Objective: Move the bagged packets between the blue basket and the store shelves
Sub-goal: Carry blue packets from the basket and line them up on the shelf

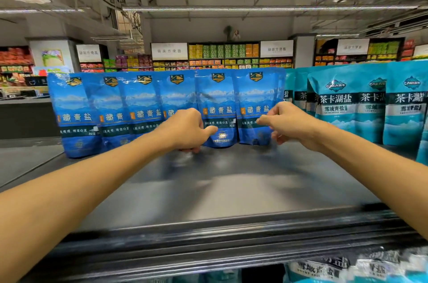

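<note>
Nearest the camera, the dark shelf (220, 194) lies bare across its front, with teal packets partly visible on the tier below (335, 270). Both forearms reach over it. The left hand (187, 131) has its fingers curled round the lower part of a blue packet (176, 95) — thumb extended toward the neighbouring packet (217, 107). The right hand (287, 124) pinches the rightmost blue packet (257, 102) at mid-height. Six blue packets stand upright in an overlapping row at the shelf's rear; teal packets (347, 102) stand just beside them to the right. Beyond — distant stocked shelving (222, 56).
</note>
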### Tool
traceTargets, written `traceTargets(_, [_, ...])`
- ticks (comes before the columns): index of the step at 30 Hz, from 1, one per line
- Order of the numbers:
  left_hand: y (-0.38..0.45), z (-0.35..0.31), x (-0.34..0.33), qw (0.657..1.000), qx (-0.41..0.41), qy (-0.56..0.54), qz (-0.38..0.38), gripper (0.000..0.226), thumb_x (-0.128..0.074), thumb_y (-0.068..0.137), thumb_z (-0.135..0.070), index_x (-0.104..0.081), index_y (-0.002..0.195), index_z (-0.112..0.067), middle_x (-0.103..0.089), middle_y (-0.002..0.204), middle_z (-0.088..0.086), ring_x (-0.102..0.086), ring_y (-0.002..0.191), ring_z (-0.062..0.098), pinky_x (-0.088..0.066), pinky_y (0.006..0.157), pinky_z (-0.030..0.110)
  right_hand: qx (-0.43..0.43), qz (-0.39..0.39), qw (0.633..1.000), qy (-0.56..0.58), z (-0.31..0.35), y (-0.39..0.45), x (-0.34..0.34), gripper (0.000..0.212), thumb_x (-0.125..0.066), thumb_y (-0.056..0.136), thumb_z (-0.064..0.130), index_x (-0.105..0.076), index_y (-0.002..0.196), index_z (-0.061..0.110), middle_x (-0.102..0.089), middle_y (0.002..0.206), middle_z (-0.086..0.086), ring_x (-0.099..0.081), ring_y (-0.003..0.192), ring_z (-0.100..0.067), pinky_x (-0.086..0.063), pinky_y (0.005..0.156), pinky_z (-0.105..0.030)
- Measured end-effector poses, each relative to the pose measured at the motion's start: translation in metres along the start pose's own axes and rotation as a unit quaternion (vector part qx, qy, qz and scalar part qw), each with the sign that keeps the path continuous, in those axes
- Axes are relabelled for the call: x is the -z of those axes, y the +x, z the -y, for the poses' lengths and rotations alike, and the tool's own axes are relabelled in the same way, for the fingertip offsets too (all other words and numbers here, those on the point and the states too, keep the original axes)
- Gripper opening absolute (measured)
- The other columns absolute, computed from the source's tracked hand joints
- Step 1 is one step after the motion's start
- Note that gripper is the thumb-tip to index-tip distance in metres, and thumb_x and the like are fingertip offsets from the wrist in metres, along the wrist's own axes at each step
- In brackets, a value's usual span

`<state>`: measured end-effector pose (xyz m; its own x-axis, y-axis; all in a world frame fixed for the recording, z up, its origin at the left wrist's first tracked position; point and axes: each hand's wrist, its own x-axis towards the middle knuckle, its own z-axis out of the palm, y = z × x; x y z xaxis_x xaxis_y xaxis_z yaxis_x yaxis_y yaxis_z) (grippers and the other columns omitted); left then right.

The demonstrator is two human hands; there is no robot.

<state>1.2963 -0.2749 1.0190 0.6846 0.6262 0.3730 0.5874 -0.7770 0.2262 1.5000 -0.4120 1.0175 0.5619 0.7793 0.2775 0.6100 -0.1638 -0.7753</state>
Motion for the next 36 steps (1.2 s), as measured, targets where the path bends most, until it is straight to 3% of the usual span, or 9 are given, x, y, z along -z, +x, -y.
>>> traceTargets(3, [-0.037, -0.004, 0.019, 0.998, -0.013, -0.059, -0.030, 0.056, -0.053, 0.097, -0.054, -0.073, 0.069, -0.010, -0.070, 0.053, -0.003, -0.054, 0.040, 0.003, -0.041, 0.050, 0.019, 0.059, 0.025, 0.991, 0.118, 0.034, -0.050, -0.010, 0.016, -0.067, 0.094, 0.023, -0.058, 0.090, 0.010, -0.058, 0.067, -0.008, -0.060, 0.048, -0.012, -0.049, 0.046, -0.025])
traceTargets(6, [-0.088, -0.006, 0.032, 0.988, -0.028, -0.126, -0.086, 0.045, -0.056, 0.097, -0.047, -0.071, 0.070, -0.015, -0.066, 0.049, -0.006, -0.053, 0.042, 0.002, -0.039, 0.051, 0.019, 0.108, 0.074, 0.969, 0.210, 0.059, -0.103, -0.027, 0.015, -0.065, 0.095, 0.019, -0.061, 0.084, 0.010, -0.055, 0.060, -0.004, -0.053, 0.047, -0.013, -0.043, 0.044, -0.022])
traceTargets(9, [-0.144, -0.005, 0.036, 0.940, -0.013, -0.324, -0.109, 0.038, -0.061, 0.097, -0.038, -0.069, 0.071, -0.012, -0.056, 0.042, 0.000, -0.039, 0.036, 0.016, -0.029, 0.036, 0.016, 0.144, 0.126, 0.933, 0.305, 0.070, -0.153, -0.052, 0.019, -0.067, 0.093, 0.015, -0.063, 0.083, 0.000, -0.057, 0.060, -0.005, -0.050, 0.044, -0.015, -0.038, 0.041, -0.022])
traceTargets(13, [-0.228, 0.005, 0.023, 0.880, -0.018, -0.439, -0.180, 0.032, -0.065, 0.088, -0.044, -0.068, 0.076, -0.015, -0.053, 0.041, 0.005, -0.032, 0.027, 0.012, -0.027, 0.038, 0.008, 0.156, 0.204, 0.882, 0.395, 0.067, -0.206, -0.102, 0.011, -0.071, 0.086, 0.015, -0.065, 0.078, 0.010, -0.060, 0.059, -0.008, -0.053, 0.040, -0.017, -0.043, 0.040, -0.024])
traceTargets(16, [-0.290, 0.026, -0.006, 0.848, 0.050, -0.478, -0.224, 0.027, -0.055, 0.085, -0.046, -0.064, 0.078, -0.021, -0.054, 0.044, 0.010, -0.032, 0.026, 0.012, -0.032, 0.041, 0.008, 0.151, 0.230, 0.871, 0.407, 0.051, -0.242, -0.146, 0.010, -0.070, 0.081, 0.019, -0.065, 0.076, 0.012, -0.061, 0.060, -0.011, -0.058, 0.043, -0.017, -0.046, 0.045, -0.025])
traceTargets(20, [-0.372, 0.059, -0.063, 0.803, 0.220, -0.497, -0.245, 0.020, -0.069, 0.087, -0.038, -0.063, 0.077, -0.022, -0.053, 0.044, 0.011, -0.032, 0.031, 0.014, -0.031, 0.040, 0.010, 0.077, 0.325, 0.834, 0.439, 0.018, -0.290, -0.207, 0.013, -0.070, 0.085, 0.025, -0.067, 0.084, 0.012, -0.063, 0.066, -0.013, -0.059, 0.052, -0.020, -0.045, 0.051, -0.023])
traceTargets(23, [-0.429, 0.076, -0.106, 0.787, 0.322, -0.469, -0.239, 0.026, -0.065, 0.093, -0.040, -0.060, 0.075, -0.022, -0.054, 0.047, 0.007, -0.035, 0.034, 0.013, -0.029, 0.038, 0.012, -0.032, 0.335, 0.842, 0.422, -0.023, -0.323, -0.254, 0.014, -0.077, 0.085, 0.018, -0.068, 0.077, 0.012, -0.059, 0.057, -0.008, -0.053, 0.049, -0.018, -0.042, 0.048, -0.022])
traceTargets(30, [-0.539, 0.080, -0.189, 0.666, 0.521, -0.463, -0.266, 0.030, -0.047, 0.106, -0.019, -0.064, 0.081, -0.022, -0.051, 0.049, 0.001, -0.036, 0.037, 0.011, -0.028, 0.038, 0.015, -0.108, 0.370, 0.891, 0.240, -0.144, -0.401, -0.305, 0.016, -0.065, 0.097, 0.021, -0.067, 0.081, 0.024, -0.060, 0.057, -0.007, -0.050, 0.050, -0.016, -0.041, 0.049, -0.027])
traceTargets(36, [-0.603, 0.057, -0.220, 0.551, 0.627, -0.465, -0.295, 0.022, -0.048, 0.105, -0.023, -0.063, 0.092, -0.014, -0.057, 0.059, 0.001, -0.041, 0.043, 0.014, -0.029, 0.040, 0.023, -0.110, 0.494, 0.848, 0.159, -0.186, -0.443, -0.312, 0.029, -0.058, 0.098, 0.012, -0.064, 0.076, 0.030, -0.061, 0.060, -0.006, -0.055, 0.051, -0.011, -0.046, 0.053, -0.021])
